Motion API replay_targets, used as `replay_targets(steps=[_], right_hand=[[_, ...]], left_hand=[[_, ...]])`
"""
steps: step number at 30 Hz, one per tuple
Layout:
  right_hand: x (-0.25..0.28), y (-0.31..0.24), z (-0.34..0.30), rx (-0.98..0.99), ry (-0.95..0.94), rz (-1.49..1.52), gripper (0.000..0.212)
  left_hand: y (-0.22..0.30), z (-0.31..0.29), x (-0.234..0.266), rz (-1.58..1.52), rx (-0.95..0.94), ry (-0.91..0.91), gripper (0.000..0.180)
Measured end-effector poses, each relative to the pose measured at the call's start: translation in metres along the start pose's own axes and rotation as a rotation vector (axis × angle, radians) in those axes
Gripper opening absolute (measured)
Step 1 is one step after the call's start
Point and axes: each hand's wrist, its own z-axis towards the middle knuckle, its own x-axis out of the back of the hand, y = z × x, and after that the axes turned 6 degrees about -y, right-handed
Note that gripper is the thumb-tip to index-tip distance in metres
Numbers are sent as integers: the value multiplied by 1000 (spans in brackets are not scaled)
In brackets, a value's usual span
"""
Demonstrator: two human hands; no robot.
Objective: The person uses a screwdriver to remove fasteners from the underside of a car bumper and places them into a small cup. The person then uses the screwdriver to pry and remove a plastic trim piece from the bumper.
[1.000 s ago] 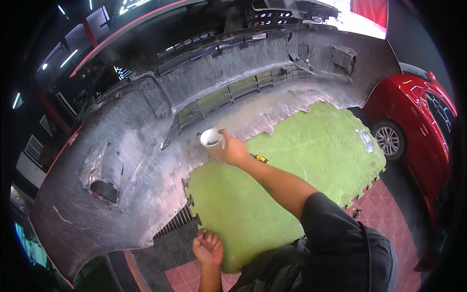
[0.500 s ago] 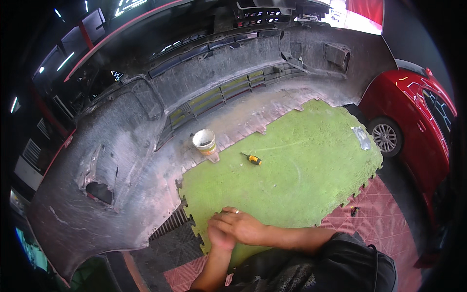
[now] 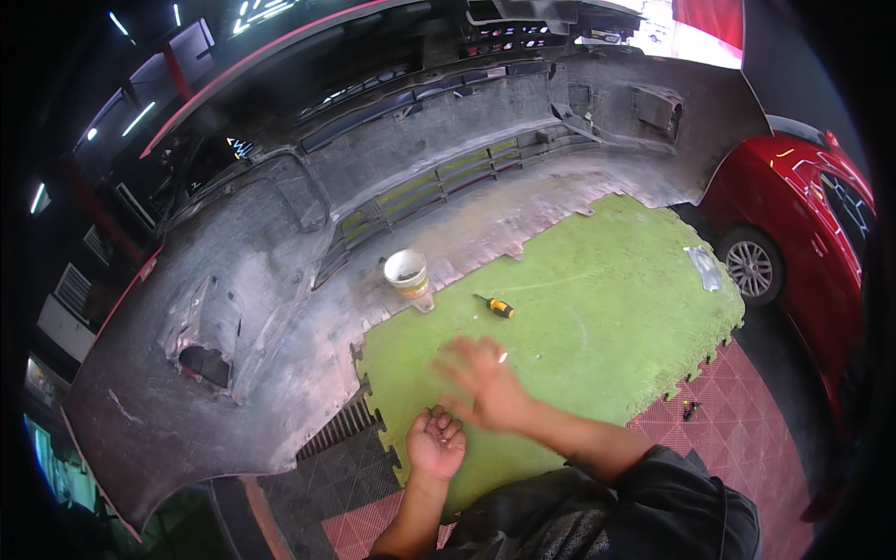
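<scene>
My left hand (image 3: 437, 444) is turned palm up over the green foam mat (image 3: 597, 299), its fingers curled in over the palm. Whether anything small lies inside them I cannot make out. Just above and to its right, my right hand (image 3: 490, 385) is blurred by motion, fingers spread and holding nothing, with a ring on one finger. Beyond it, a yellow-and-black screwdriver (image 3: 500, 307) rests on the mat. A small white bucket (image 3: 407, 273) stands on the lower edge of a large grey, scuffed car bumper (image 3: 271, 345), seen from its inner side.
The bumper curves around the mat from left to far right. A red car (image 3: 793, 215) stands at right. On the mat's right edge lies a silvery packet (image 3: 702, 268). A small dark object (image 3: 690, 410) sits on the red floor tiles (image 3: 737, 439).
My hands were clasped together and have parted. The right hand has lifted up and away with its fingers spreading, while the left has turned palm up. The view has shifted slightly.
</scene>
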Motion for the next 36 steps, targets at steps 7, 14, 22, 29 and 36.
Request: replay_targets(steps=[7, 14, 22, 29, 36], right_hand=[[-47, 145, 22, -552, 0, -237, 54], [-45, 152, 12, -700, 88, 247, 54], [-23, 49, -72, -820, 71, 1701, 52], [11, -5, -97, -435, -51, 627, 39], [31, 22, -158, -518, -83, 612, 34]], left_hand=[[5, -23, -13, 38, -145, 301, 18], [12, -31, -9, 27, -273, 318, 19], [-2, -23, -16, 252, -191, 307, 22], [-61, -13, -39, 623, 165, 352, 47], [-115, 5, -36, 936, 349, 164, 64]])
